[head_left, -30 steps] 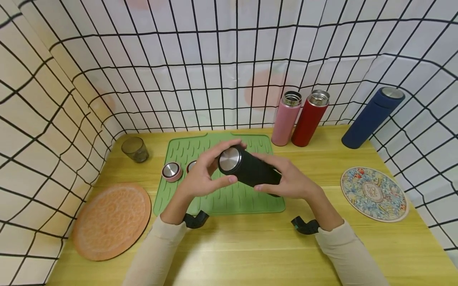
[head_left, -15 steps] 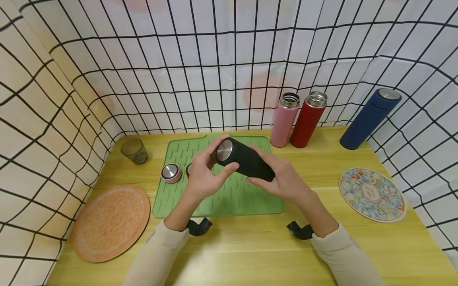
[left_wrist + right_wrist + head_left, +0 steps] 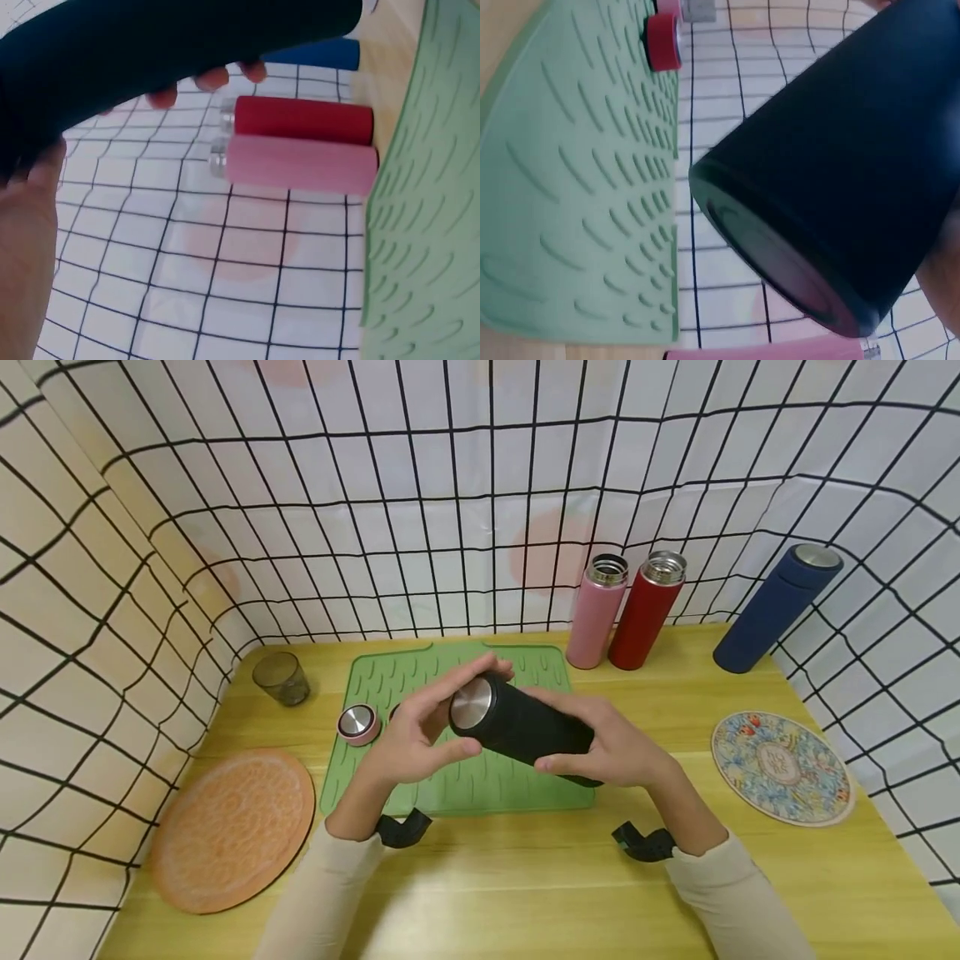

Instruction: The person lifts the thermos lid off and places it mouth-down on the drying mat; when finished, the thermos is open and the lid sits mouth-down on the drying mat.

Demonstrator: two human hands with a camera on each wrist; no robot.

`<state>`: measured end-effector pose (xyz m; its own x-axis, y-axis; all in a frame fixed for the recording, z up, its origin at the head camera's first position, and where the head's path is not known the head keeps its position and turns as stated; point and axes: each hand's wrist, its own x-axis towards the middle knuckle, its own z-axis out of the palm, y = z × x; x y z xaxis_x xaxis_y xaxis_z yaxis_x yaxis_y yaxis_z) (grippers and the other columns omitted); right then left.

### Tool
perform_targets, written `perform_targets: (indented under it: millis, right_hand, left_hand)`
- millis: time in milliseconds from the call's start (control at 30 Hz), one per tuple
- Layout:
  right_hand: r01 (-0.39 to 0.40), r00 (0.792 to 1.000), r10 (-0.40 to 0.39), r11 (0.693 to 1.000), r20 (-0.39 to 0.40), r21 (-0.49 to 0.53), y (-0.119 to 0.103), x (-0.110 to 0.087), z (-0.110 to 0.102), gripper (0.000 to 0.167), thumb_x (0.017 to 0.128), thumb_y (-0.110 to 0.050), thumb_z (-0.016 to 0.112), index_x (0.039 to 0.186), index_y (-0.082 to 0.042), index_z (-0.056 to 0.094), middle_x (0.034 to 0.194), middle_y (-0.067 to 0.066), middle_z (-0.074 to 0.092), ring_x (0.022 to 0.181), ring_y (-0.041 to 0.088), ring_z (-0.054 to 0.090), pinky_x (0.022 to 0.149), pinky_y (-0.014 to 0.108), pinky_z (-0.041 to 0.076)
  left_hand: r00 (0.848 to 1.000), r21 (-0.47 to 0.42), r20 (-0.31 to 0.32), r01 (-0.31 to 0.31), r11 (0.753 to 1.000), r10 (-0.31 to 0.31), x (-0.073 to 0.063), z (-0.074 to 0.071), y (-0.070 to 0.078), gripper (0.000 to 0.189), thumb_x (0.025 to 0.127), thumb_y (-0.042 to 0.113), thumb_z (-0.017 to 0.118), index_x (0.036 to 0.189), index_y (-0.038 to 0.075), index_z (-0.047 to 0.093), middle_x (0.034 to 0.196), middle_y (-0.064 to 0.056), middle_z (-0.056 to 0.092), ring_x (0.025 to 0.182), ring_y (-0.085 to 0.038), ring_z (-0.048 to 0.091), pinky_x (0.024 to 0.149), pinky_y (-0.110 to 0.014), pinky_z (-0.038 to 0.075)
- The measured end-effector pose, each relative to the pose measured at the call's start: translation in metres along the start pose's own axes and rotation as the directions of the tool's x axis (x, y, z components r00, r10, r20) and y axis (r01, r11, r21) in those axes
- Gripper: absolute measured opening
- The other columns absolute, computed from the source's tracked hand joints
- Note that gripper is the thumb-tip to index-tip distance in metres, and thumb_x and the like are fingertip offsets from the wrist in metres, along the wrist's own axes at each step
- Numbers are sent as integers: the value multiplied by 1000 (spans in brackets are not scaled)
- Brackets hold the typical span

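A black thermos [image 3: 536,727] with a steel-topped lid [image 3: 474,702] is held in the air over the green mat, tilted with its lid end to the left. My left hand [image 3: 420,722] grips the lid end, thumb below and fingers over the far side. Around the thermos's lower body my right hand [image 3: 611,739] holds on, thumb in front. The base of the thermos shows in the right wrist view, pointing down. On the mat sits a pink lid [image 3: 358,723]; beside it a red lid [image 3: 664,42] is mostly hidden by my left hand in the head view.
The green mat [image 3: 487,789] lies on the wooden table. Lidless pink [image 3: 592,618] and red [image 3: 647,618] thermoses stand behind, with a lidded blue thermos [image 3: 776,610] to the right. A glass [image 3: 282,678], an orange placemat [image 3: 234,831] and a patterned placemat [image 3: 782,767] lie around.
The thermos rose slightly, then came down again. My left hand has turned around the lid, its thumb now lower and its fingertips farther right. The other thermoses and lids have stayed put.
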<state>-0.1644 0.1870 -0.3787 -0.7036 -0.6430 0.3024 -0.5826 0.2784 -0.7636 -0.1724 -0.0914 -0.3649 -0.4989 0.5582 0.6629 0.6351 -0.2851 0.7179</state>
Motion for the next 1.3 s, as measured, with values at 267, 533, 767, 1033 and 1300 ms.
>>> perform_targets:
  millis: [267, 533, 767, 1033, 1300]
  right_hand:
    - [-33, 992, 30, 999, -123, -20, -3, 2, 6, 84, 83, -16, 87, 155, -31, 47, 135, -1, 68, 101, 17, 63, 80, 33, 56]
    - [-12, 934, -128, 922, -334, -386, 1, 9, 16, 84, 77, -25, 93, 152, -19, 54, 137, 7, 68, 115, 23, 64, 88, 40, 60]
    - [-11, 982, -6, 996, -188, -90, -4, -2, -2, 82, 74, -16, 94, 147, -25, 58, 139, -3, 66, 113, 17, 61, 86, 31, 56]
    - [-31, 968, 3, 993, -252, -110, -6, -1, 1, 81, 73, -16, 94, 145, -28, 60, 136, -2, 67, 109, 17, 62, 83, 30, 57]
    - [11, 939, -111, 956, -325, -294, -11, 3, 8, 82, 69, -23, 98, 143, -23, 63, 134, 2, 69, 118, 19, 63, 87, 31, 57]
  left_hand:
    - [989, 91, -147, 49, 995, -35, 3, 7, 0, 79, 97, 43, 68, 152, -5, 40, 146, -26, 52, 135, -28, 55, 106, -37, 54]
    - [816, 139, -494, 416, 899, -301, -1, 15, -8, 76, 85, 63, 75, 146, 22, 55, 134, -2, 64, 112, -13, 66, 90, -23, 55]
    - [995, 32, -72, 68, 997, -65, 2, 8, -2, 82, 95, 34, 75, 157, -2, 35, 158, -24, 41, 148, -35, 40, 113, -40, 48]
    - [956, 89, -264, 158, 984, -130, 1, 14, -2, 77, 87, 37, 83, 148, 2, 51, 140, -16, 60, 128, -26, 60, 98, -34, 58]
    - [918, 99, -355, 226, 969, -178, 1, 16, -6, 84, 84, 55, 81, 145, 8, 48, 135, -6, 58, 122, -24, 59, 94, -31, 56]
